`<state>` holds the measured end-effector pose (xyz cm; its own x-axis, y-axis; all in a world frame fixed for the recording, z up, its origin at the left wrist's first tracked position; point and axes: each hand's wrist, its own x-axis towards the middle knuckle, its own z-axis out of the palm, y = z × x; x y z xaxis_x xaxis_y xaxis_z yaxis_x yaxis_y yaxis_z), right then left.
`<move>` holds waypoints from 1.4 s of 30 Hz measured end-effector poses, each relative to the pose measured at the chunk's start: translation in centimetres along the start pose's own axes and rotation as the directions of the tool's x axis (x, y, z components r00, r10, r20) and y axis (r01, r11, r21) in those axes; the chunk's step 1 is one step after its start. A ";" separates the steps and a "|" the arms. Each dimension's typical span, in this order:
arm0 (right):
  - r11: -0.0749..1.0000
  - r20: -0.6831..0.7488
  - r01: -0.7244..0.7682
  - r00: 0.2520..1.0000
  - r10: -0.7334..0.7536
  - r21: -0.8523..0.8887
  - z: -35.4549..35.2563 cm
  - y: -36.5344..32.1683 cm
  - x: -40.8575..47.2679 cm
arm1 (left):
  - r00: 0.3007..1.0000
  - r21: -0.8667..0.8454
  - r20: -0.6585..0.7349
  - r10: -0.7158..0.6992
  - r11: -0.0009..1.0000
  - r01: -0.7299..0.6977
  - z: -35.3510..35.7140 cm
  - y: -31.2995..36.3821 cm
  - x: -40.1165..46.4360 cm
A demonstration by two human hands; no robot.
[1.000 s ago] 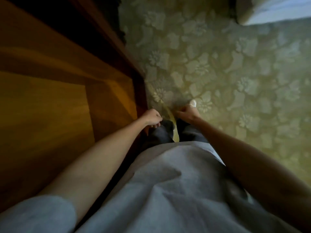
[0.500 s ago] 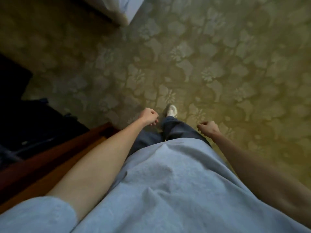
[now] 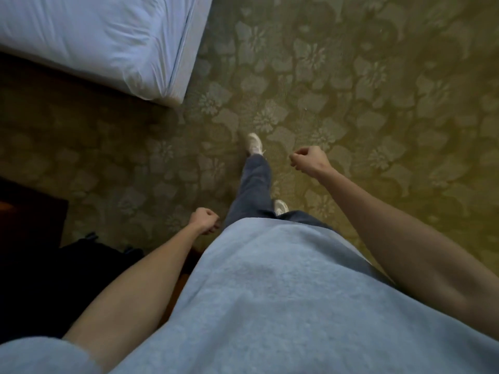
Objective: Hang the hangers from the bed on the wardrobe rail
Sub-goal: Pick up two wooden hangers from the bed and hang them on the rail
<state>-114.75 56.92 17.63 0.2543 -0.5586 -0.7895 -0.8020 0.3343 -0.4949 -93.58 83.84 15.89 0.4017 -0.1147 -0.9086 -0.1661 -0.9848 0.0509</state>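
I look straight down at my body and the floor. My left hand [image 3: 204, 220] hangs by my left hip, fingers curled into a loose fist with nothing in it. My right hand [image 3: 308, 159] swings out in front on the right, also curled shut and holding nothing. The corner of the bed [image 3: 113, 41], covered in a pale blue sheet, fills the upper left. No hangers are in view on the visible part of the bed. The wardrobe and its rail are out of view.
A green floral carpet [image 3: 351, 90] covers the floor. My left foot in a white shoe [image 3: 255, 143] is stepped forward, the other shoe [image 3: 280, 207] beneath me. A dark bag or case [image 3: 67, 265] sits on the floor at the lower left.
The view has turned away from the wooden wardrobe toward the bed, which now fills the upper left. My hands have separated and swing at my sides as I step forward.
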 end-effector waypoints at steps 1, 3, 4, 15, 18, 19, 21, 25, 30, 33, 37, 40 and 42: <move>1.000 0.008 0.019 1.000 -0.019 -0.009 -0.3 -2.3 1.7 | 1.000 -0.013 0.001 -0.013 1.000 0.013 -1.0 0.5 0.8; 0.998 0.025 0.036 0.999 -0.035 -0.048 -0.9 -6.4 5.1 | 1.000 -0.021 0.008 -0.026 0.999 0.026 -2.9 2.3 2.4; 0.996 0.038 0.045 0.998 -0.042 -0.075 -1.4 -8.2 6.9 | 1.000 -0.019 0.013 -0.025 1.000 0.025 -4.0 3.8 3.2; 0.963 -0.082 -0.262 0.963 0.256 -0.062 -12.9 -17.7 17.8 | 0.990 -0.209 0.005 0.142 0.968 -0.138 -19.8 31.7 11.2; 0.939 -0.131 -0.338 0.930 0.343 0.059 -17.4 -19.6 19.6 | 0.962 -0.229 0.042 0.268 0.940 -0.252 -23.6 42.6 12.1; 0.928 -0.137 -0.358 0.919 0.370 0.104 -18.9 -20.2 20.4 | 0.949 -0.232 0.054 0.309 0.929 -0.289 -24.8 46.2 12.4; 0.905 -0.137 -0.384 0.902 0.410 0.183 -21.2 -21.2 22.3 | 0.922 -0.218 0.071 0.382 0.908 -0.359 -26.8 52.5 12.9; 0.866 -0.112 -0.436 0.875 0.472 0.246 -25.4 -24.2 27.7 | 0.887 -0.160 0.126 0.443 0.892 -0.423 -30.5 63.4 14.9; 0.871 -0.075 -0.437 0.883 0.462 0.225 -31.1 -31.3 37.3 | 0.917 -0.098 0.115 0.383 0.923 -0.373 -36.5 72.8 19.3; 0.890 -0.051 -0.414 0.901 0.430 0.193 -35.0 -37.7 43.2 | 0.958 -0.061 0.059 0.281 0.959 -0.278 -40.9 76.3 22.0; 0.953 -0.039 -0.278 0.958 0.284 0.117 -39.1 -49.0 50.2 | 0.984 -0.067 0.002 0.177 0.982 -0.177 -46.8 79.3 25.1; 0.988 -0.030 -0.147 0.988 0.149 0.053 -41.3 -57.9 55.1 | 0.991 -0.102 -0.010 0.133 0.986 -0.133 -50.4 81.4 26.3; 0.997 -0.012 -0.069 0.998 0.069 0.020 -42.5 -63.7 58.4 | 0.995 -0.121 -0.008 0.096 0.988 -0.097 -52.5 82.9 27.4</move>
<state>-71.79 -29.19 18.47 0.1917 -0.5433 -0.8174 -0.8069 0.3869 -0.4464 -49.10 -7.83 17.01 0.3909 -0.2102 -0.8961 -0.0937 -0.9776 0.1885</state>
